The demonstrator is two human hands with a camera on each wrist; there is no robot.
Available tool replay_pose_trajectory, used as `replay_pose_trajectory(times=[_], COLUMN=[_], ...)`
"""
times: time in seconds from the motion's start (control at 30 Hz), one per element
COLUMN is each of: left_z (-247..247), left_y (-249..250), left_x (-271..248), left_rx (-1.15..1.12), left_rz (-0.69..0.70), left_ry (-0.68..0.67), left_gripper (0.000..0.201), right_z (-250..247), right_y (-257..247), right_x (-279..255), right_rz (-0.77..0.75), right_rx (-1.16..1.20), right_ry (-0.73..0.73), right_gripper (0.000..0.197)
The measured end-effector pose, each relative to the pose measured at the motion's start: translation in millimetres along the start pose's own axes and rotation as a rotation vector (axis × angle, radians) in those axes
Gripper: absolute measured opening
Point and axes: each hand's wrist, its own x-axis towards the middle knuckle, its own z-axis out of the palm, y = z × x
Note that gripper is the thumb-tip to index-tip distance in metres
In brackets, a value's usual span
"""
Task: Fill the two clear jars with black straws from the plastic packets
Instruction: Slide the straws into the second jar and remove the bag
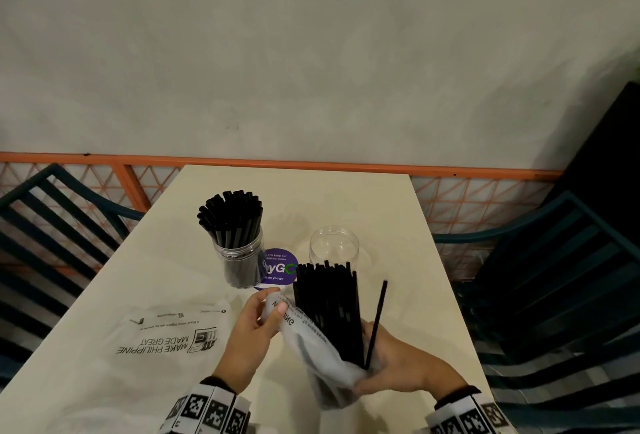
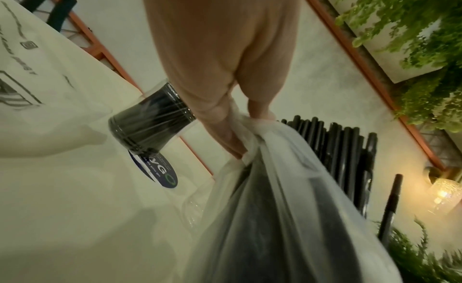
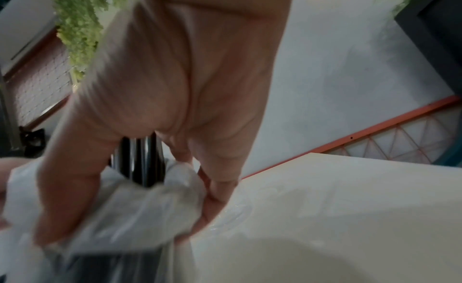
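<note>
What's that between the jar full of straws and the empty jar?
A round purple sticker lies on the table between the full jar and the empty jar, touching the full jar's base. The head view shows it best.

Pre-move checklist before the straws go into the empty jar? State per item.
1. Empty jar upright, mouth clear: ok.
2. Left hand pinches the packet edge: ok.
3. Right hand grips the straw bundle through the packet: ok.
4. Bundle together: not ok, one stray straw leans away.
5. Straws free of packet: not ok, lower ends inside.
6. Filled jar clear of the path: ok.
</note>
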Motion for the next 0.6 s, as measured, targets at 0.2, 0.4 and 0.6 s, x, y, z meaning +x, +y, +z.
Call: replay_pose_trajectory(times=[0.2, 0.4, 0.6], left_z=[-21, -17, 8], left_y=[7, 11, 18], left_x=[0, 3, -9], left_rx=[-0.081, 0.094, 0.332], left_rz=[-0.014, 0.065, 0.181], left_ry=[-0.195, 0.01, 0.164], left_gripper=[0.08, 0.051, 0.038], right_z=[-2, 9, 13], right_y=[-3, -2, -4], right_x=[-13, -12, -2], right_rz=[-0.022, -0.016, 0.14], right_rx=[-0.011, -0.07, -0.148], right_ry=[0.069, 0.311, 0.56], right_gripper=[0.091, 0.091, 0.042])
